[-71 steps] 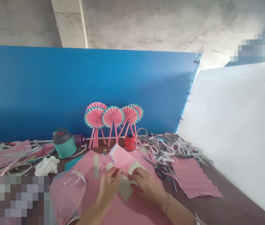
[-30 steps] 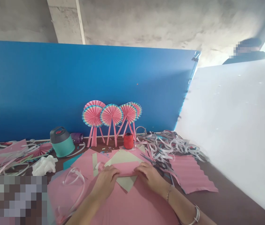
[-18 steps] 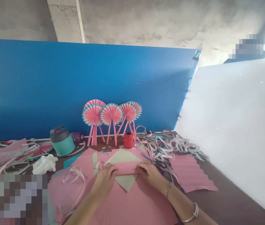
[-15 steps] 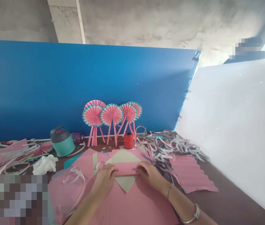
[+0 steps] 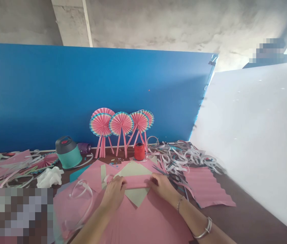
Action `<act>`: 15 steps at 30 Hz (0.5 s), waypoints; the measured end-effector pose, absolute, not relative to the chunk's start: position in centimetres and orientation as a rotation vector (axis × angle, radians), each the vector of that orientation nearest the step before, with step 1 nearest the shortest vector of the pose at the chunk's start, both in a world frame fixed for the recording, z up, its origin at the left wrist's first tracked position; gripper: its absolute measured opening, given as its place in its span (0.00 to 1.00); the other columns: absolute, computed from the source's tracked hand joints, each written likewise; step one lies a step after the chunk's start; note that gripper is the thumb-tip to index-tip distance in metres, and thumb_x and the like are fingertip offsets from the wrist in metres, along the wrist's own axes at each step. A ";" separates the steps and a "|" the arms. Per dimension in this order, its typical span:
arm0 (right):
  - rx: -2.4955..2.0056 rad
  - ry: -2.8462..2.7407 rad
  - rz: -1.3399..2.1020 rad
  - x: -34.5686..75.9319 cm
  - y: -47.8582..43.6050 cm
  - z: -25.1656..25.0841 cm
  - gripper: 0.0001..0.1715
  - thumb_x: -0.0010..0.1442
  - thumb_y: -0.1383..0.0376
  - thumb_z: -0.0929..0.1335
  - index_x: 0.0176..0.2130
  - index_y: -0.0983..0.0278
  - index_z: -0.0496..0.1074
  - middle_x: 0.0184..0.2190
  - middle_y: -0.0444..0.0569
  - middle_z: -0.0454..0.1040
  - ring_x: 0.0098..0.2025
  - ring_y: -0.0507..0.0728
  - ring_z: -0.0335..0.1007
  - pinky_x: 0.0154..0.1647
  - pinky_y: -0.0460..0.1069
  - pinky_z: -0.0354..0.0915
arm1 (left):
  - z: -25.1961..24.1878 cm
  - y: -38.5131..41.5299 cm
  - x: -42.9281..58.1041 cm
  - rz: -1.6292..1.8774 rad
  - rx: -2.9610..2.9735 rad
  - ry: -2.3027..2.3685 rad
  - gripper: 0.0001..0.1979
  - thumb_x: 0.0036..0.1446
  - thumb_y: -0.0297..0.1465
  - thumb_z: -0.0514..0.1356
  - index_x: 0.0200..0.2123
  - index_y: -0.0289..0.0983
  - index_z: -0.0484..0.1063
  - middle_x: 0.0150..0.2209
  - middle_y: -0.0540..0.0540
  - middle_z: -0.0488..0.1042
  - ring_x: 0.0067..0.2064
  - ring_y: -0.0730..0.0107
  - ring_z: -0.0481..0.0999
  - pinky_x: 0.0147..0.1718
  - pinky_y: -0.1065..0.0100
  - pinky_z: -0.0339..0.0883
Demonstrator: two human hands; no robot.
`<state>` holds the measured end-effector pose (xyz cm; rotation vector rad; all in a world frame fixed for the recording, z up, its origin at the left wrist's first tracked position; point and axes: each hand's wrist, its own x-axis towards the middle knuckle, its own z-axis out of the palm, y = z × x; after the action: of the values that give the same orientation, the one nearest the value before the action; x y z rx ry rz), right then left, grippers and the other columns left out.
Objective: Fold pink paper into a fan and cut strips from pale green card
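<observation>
A folded strip of pink paper (image 5: 137,182) lies level between my two hands, over a pale green paper sheet (image 5: 137,196) turned cornerwise. My left hand (image 5: 115,189) grips the strip's left end, fingers curled and pinched. At the other end my right hand (image 5: 162,185) pinches it the same way; a chain and a silver bangle circle that arm. Large pink paper sheets (image 5: 148,223) spread beneath. Just beyond stands a red spool of thread (image 5: 139,151). Scissors (image 5: 161,170) lie beside my right hand, partly hidden.
Several round pink paper fans (image 5: 121,124) lean on the blue partition (image 5: 57,91). A teal container (image 5: 68,154) and crumpled tissue (image 5: 50,177) are at left. Curled paper strips (image 5: 181,157) and a pleated pink sheet (image 5: 208,186) lie right, by a white panel (image 5: 260,135).
Both hands stay at the ends of the pink strip, with only a slight shift. The strip looks a little narrower now. The camera view has moved slightly.
</observation>
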<state>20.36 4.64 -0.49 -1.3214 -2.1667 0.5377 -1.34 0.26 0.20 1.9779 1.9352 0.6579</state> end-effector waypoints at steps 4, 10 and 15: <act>-1.343 -2.160 0.538 20.2 4.4 -0.2 0.13 0.56 0.62 0.63 0.22 0.65 0.66 0.20 0.43 0.69 0.23 0.51 0.61 0.24 0.45 0.51 | 0.2 0.3 -1.3 0.644 2.016 1.938 0.11 0.55 0.25 0.47 0.26 0.38 0.67 0.30 0.48 0.70 0.34 0.67 0.69 0.32 0.68 0.56; -1.331 -2.174 0.527 20.2 4.4 -0.2 0.14 0.56 0.62 0.63 0.22 0.64 0.64 0.20 0.43 0.67 0.23 0.51 0.60 0.25 0.44 0.51 | 0.1 0.5 -1.4 0.646 2.051 1.924 0.12 0.55 0.24 0.47 0.26 0.38 0.67 0.30 0.47 0.69 0.33 0.67 0.68 0.32 0.68 0.56; -1.311 -2.203 0.512 20.3 4.5 -0.5 0.13 0.57 0.63 0.63 0.22 0.64 0.63 0.21 0.43 0.67 0.24 0.51 0.59 0.25 0.44 0.50 | 0.2 0.5 -1.4 0.633 2.052 1.923 0.12 0.54 0.25 0.47 0.25 0.38 0.68 0.30 0.47 0.69 0.34 0.66 0.68 0.33 0.67 0.56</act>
<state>20.30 4.53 -0.54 -1.3107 -2.2027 0.5118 -1.41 0.51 0.16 2.0520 1.9227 0.6332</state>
